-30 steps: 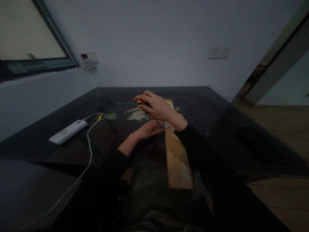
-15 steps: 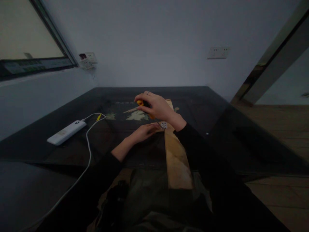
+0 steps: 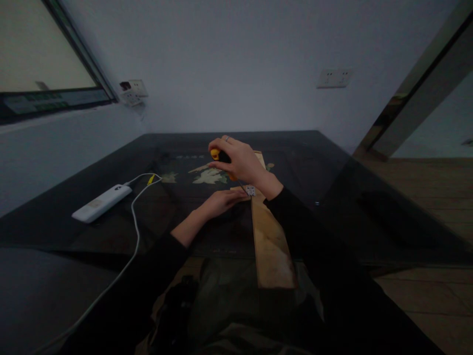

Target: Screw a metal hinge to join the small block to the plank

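Note:
A screwdriver (image 3: 223, 156) with a yellow and black handle is gripped in my right hand (image 3: 244, 161), tilted, with its shaft running down to a small metal hinge (image 3: 251, 190). The hinge lies across a long wooden board (image 3: 271, 241) and a smaller wooden piece (image 3: 235, 188) to its left. My left hand (image 3: 220, 203) is closed on that smaller piece, its fingertips beside the hinge and the screwdriver tip. The tip and any screw under it are too small to make out. The long board's near end overhangs the table edge.
The dark table (image 3: 318, 172) has a printed leaf pattern. On the left lies a white power bank (image 3: 102, 202) with a white cable (image 3: 136, 231) trailing off the front edge. Wall sockets (image 3: 334, 78) are set in the wall behind.
My right hand and the screwdriver have shifted very slightly, with the handle turned a little. My left hand, the hinge and the boards stay nearly where they were.

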{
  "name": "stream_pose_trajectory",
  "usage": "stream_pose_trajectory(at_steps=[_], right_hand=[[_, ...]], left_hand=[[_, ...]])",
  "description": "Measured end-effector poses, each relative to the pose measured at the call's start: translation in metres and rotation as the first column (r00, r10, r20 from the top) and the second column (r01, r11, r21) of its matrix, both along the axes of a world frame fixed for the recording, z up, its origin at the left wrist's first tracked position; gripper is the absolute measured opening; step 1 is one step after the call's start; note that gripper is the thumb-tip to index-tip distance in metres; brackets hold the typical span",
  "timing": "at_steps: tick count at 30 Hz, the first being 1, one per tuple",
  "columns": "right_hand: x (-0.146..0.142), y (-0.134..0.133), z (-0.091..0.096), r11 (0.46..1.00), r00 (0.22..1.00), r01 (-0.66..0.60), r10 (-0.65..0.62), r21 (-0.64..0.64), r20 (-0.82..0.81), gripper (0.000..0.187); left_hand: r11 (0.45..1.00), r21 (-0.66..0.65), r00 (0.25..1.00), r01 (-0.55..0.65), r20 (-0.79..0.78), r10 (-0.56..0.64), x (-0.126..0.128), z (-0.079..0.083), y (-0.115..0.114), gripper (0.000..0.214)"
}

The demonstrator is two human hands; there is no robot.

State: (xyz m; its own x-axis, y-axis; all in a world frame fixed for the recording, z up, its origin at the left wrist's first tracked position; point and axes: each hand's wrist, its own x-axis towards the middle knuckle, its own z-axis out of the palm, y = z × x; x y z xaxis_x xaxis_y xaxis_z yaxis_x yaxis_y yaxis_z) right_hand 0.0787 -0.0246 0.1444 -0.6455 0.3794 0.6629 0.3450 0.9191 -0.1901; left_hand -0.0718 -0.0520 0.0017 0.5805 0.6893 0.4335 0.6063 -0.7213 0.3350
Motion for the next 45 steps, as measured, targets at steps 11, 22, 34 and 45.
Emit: stream_pose_trajectory(at_steps=[11, 22, 34, 45], right_hand=[[-0.0009, 0.0007, -0.0004, 0.999, 0.998, 0.048, -0.049, 0.010, 0.028, 0.033], [0.0030, -0.0066, -0.0018, 0.995, 0.988, 0.034, -0.020, -0.095, 0.152, 0.041], [0.0041, -0.0029, -0.0008, 0.994, 0.993, 0.045, -0.034, -0.098, 0.110, 0.039], [0.0056, -0.0032, 0.0031, 0.993, 0.992, 0.084, -0.076, -0.086, 0.100, 0.039]], left_hand=[[0.994, 0.087, 0.998, 0.061, -0.014, -0.060, 0.0050, 0.0039, -0.0009, 0.035], [0.990, 0.112, 0.996, 0.087, 0.001, -0.088, 0.0039, 0.0030, 0.0005, 0.036], [0.983, 0.168, 0.993, 0.067, -0.108, -0.049, 0.0027, -0.0005, 0.0027, 0.042], [0.979, 0.199, 0.984, 0.038, -0.178, -0.002, 0.0041, 0.0023, 0.0008, 0.038]])
